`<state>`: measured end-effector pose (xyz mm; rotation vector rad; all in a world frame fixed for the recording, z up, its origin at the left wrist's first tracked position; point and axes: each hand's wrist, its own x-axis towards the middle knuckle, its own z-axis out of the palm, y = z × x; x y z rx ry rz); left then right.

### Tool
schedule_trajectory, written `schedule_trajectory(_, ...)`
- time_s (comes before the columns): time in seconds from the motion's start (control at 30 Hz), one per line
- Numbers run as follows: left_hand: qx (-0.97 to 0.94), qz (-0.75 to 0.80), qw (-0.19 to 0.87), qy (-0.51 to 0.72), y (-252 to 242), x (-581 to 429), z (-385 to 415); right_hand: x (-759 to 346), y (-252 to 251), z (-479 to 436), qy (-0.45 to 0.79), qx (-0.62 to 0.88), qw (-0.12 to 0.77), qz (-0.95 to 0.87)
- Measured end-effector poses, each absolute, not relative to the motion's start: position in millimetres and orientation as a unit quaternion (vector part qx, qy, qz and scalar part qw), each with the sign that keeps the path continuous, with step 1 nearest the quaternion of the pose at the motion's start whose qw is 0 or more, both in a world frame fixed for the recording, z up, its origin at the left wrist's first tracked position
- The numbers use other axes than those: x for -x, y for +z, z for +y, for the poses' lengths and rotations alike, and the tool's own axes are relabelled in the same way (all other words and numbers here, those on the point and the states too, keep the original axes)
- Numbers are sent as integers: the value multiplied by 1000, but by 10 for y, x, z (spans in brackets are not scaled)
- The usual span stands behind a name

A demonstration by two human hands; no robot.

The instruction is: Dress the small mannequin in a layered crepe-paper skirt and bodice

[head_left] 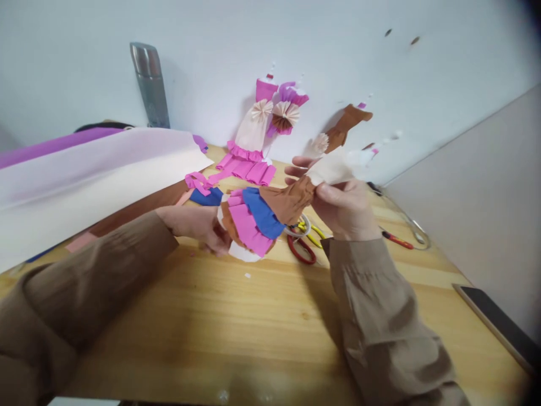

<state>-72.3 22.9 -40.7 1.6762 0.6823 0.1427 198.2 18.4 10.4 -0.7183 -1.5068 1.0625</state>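
Observation:
I hold a paper doll dress [270, 211] above the wooden table [236, 316]. It has a cream top, a brown waist and ruffled brown, pink and blue layers at its skirt. My left hand [198, 225] is closed on the skirt end at the lower left. My right hand [342, 206] pinches the cream and brown upper part, with fingers wrapped round it. Both sleeves are brown.
Large cream, pink and purple paper sheets [84, 169] lie at the left. A pink and cream paper dress [253, 146] and a brown one [344, 127] lean on the wall. Scissors [302, 242] and a red-handled tool [397, 239] lie behind my hands. A steel flask [150, 84] stands at the back. A dark tablet [499, 324] lies at the right edge.

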Motion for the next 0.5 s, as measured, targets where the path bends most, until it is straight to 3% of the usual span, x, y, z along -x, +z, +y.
schedule_trajectory(0.13,-758,252,594,-95,-201,979,362,-1992,55,218,461,285,545,-640)
schedule_trajectory(0.23,-760,321,553,-115,-53,1086,397,-1981,43,218,461,269,551,-642)
schedule_trajectory(0.37,-804,424,411,73,2,1057,400,-1936,60,180,448,285,543,-651)
schedule_trajectory(0.5,-818,395,334,251,-93,824,334,-1871,118,106,472,298,522,-645)
